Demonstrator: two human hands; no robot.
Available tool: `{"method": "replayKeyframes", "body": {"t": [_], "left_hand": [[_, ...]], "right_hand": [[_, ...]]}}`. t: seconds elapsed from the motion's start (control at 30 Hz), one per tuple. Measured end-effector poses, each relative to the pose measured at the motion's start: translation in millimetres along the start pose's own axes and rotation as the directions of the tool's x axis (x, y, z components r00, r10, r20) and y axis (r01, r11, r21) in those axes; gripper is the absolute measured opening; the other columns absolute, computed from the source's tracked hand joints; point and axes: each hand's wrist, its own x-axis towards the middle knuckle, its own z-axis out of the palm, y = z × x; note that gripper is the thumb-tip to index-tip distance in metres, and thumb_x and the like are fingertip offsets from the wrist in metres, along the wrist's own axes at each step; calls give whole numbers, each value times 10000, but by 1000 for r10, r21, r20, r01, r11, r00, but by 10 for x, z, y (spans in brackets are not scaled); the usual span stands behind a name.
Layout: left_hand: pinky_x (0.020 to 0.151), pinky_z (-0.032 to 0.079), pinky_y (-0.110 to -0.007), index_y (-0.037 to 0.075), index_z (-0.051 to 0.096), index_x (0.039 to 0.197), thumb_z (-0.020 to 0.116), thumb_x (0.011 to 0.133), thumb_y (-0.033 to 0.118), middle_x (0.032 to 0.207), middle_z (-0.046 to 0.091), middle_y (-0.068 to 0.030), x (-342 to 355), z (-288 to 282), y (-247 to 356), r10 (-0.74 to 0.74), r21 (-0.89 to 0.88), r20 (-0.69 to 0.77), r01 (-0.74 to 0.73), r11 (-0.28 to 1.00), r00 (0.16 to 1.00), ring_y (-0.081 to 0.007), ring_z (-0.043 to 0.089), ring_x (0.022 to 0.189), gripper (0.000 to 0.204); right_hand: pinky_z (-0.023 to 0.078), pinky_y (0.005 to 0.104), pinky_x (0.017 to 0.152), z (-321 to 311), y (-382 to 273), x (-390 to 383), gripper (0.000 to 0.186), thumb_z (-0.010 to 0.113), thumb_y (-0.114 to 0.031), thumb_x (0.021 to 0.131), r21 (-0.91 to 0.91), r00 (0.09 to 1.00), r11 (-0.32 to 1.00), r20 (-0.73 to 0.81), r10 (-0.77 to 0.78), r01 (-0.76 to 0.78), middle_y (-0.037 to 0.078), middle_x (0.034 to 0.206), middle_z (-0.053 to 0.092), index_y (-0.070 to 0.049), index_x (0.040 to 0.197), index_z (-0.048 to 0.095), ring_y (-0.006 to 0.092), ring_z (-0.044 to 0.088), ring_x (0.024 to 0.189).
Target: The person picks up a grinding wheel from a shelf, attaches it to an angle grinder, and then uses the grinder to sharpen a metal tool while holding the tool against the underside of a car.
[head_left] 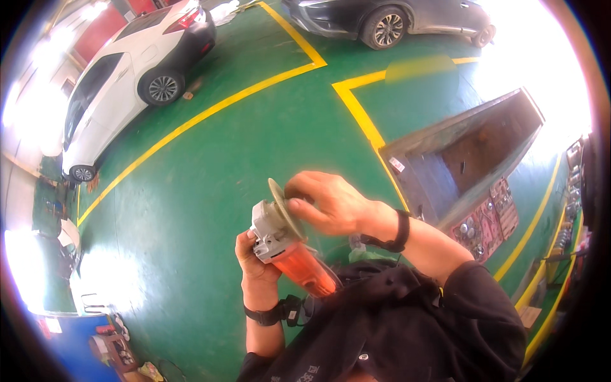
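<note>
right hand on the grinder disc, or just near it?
Touching. The head view shows the right hand with its fingertips on the face of the disc of the angle grinder, which the left hand grips.

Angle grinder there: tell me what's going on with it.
A person stands on a green workshop floor holding an orange angle grinder. The left hand grips its body near the grey head, while the right hand has its fingers on the disc. Cars are parked beyond.

Two cars, one angle grinder
</note>
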Motion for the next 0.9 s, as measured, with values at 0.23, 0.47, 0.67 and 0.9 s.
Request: {"method": "replayKeyframes", "body": {"t": [0.23,0.47,0.67,0.9], "left_hand": [[865,569,-524,-6,543,1320,584,792,471,1130,669,-192,-5,6,52,-80,-93,165,96,991,983,-353,680,967,713],[858,559,-440,-16,551,1304,623,802,419,1134,659,-167,-30,67,-14,-97,-119,104,109,987,990,-287,666,983,668],[822,539,-388,-24,588,1215,611,835,393,1062,661,-127,-34,173,-95,-133,-99,28,135,986,991,-251,653,933,564],[796,546,-409,-29,584,1215,609,835,391,1035,657,-136,-1,61,-159,-152,-98,89,160,982,984,-271,651,907,567]], "right_hand": [[495,450,758,24,48,-59,228,534,-232,984,-13,995,1000,94,27,-25,181,924,608,-18,1045,581,391,588,887],[428,466,1038,16,1,-109,687,634,-420,921,235,990,962,-57,-126,136,216,1419,458,-28,1433,396,371,478,1290],[436,348,906,353,-40,-120,518,555,-333,994,370,966,924,-257,6,93,135,1135,524,-15,1375,408,226,503,1013],[436,289,739,266,-174,-69,373,503,-329,1025,501,946,826,-39,321,-259,40,886,504,-91,1307,451,128,479,788]]}}
